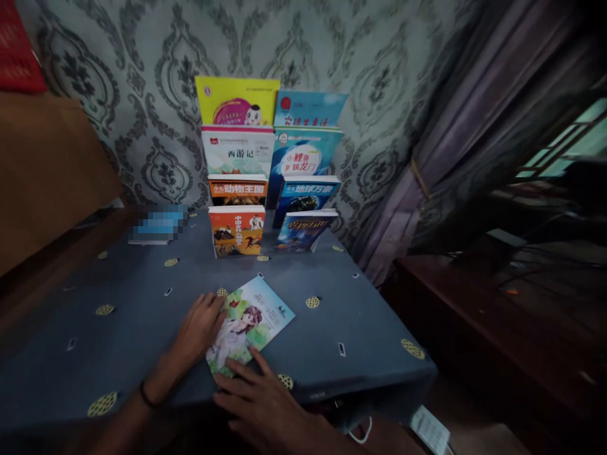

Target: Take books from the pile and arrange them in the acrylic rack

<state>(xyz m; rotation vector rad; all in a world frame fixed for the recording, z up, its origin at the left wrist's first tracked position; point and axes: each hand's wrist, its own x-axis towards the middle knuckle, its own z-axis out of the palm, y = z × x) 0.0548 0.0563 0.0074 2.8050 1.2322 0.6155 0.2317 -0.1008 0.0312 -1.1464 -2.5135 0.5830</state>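
Note:
A thin picture book point(253, 319) with a pale blue and green cover, showing a drawn girl in a white dress, lies at an angle near the front of the table. My left hand point(205, 321) has its fingers bent together over the book's left edge; the thumb is hidden. At the book's lower edge is my right hand point(263, 395), its fingers spread and the fingertips on the cover. Behind the book stands a tiered display rack with several books in two columns, among them an orange book point(237, 232) and a dark blue book point(306, 232) in the lowest tier.
A blurred blue book point(159, 224) lies at the table's back left. A brown cardboard box point(52, 170) stands on the left. The table wears a blue-grey cloth point(332, 322) with printed yellow shapes. A gathered curtain point(408, 177) hangs right; a white power strip point(429, 431) is below.

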